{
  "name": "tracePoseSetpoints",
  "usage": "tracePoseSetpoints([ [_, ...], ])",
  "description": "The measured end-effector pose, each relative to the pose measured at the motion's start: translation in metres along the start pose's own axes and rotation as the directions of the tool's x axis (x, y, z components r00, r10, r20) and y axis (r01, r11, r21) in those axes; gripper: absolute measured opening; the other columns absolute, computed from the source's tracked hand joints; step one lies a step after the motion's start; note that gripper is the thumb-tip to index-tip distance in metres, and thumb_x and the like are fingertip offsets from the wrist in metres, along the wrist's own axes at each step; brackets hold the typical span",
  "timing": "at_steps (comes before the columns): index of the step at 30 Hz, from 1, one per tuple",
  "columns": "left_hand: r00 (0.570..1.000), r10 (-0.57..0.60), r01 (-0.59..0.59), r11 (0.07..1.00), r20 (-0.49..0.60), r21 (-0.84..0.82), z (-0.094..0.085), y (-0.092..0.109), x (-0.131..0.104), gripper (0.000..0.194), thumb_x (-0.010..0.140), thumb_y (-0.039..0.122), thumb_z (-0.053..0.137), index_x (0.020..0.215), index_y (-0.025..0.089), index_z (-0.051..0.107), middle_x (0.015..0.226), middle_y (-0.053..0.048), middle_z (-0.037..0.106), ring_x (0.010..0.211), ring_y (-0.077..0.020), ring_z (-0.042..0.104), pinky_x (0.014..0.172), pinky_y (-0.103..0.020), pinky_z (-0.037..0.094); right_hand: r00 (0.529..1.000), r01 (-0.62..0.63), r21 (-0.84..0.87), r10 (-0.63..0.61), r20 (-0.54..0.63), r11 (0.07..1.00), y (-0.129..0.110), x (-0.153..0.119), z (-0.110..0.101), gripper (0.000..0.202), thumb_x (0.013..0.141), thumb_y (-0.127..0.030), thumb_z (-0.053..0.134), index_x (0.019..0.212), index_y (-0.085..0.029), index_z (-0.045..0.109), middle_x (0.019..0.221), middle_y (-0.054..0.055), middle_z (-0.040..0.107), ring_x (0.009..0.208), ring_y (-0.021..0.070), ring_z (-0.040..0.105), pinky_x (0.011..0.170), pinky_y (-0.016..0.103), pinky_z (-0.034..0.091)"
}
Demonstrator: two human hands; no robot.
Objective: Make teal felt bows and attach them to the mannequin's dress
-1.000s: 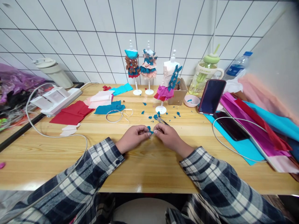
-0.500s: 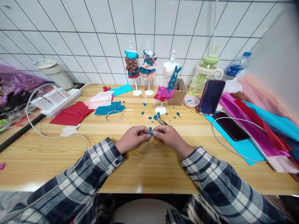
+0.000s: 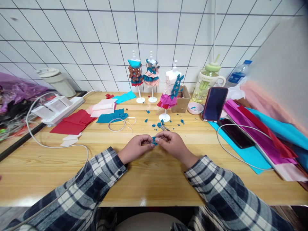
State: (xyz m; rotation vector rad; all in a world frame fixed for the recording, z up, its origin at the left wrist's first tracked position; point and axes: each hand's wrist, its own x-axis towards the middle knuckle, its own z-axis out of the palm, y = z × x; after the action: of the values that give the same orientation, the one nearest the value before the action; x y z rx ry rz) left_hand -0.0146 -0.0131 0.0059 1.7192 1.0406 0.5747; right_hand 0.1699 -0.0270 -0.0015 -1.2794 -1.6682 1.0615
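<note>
Both hands meet at the middle of the table over a small teal paper piece (image 3: 154, 140). My left hand (image 3: 138, 147) pinches it from the left, and my right hand (image 3: 173, 145) pinches it from the right. Just behind them lie small scissors (image 3: 164, 127) among teal scraps (image 3: 158, 124). Beyond stands a white mini mannequin (image 3: 170, 80) with a magenta and red skirt and a teal strip at one side. Two dressed mannequins, one in brown and teal (image 3: 135, 73) and one in teal and peach (image 3: 151, 73), stand farther back.
Red paper (image 3: 73, 122), teal paper (image 3: 113, 115) and a coiled cord (image 3: 117, 125) lie left. A power strip (image 3: 62, 110) is farther left. Right are a pink dish (image 3: 195, 108), cardboard box (image 3: 181, 101), propped phone (image 3: 215, 103), flat phone (image 3: 237, 134) and coloured paper sheets (image 3: 260, 128).
The camera view has shifted, so the scene sits slightly lower. Both hands keep their pinch, and the teal piece between them looks turned, with its shape changed a little.
</note>
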Motion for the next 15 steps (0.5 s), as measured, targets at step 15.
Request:
tracePoseSetpoints([
  [15,0.964,0.014,-0.025,0.999,-0.265,-0.040,-0.0008,0.0039,0.0019,0.025,0.076,0.040,0.064,0.078,0.015,0.063,0.075,-0.002,0.066,0.072,-0.0150,0.058,0.071,-0.027,0.047,0.996,-0.079,0.125,0.084,-0.037,0.989,0.0006,0.0007,0.0029,0.017,0.075,-0.033,0.063,0.076,-0.016,0.065,0.068,0.002,0.065,0.060,0.0119,0.054,0.057,0.024,0.043],
])
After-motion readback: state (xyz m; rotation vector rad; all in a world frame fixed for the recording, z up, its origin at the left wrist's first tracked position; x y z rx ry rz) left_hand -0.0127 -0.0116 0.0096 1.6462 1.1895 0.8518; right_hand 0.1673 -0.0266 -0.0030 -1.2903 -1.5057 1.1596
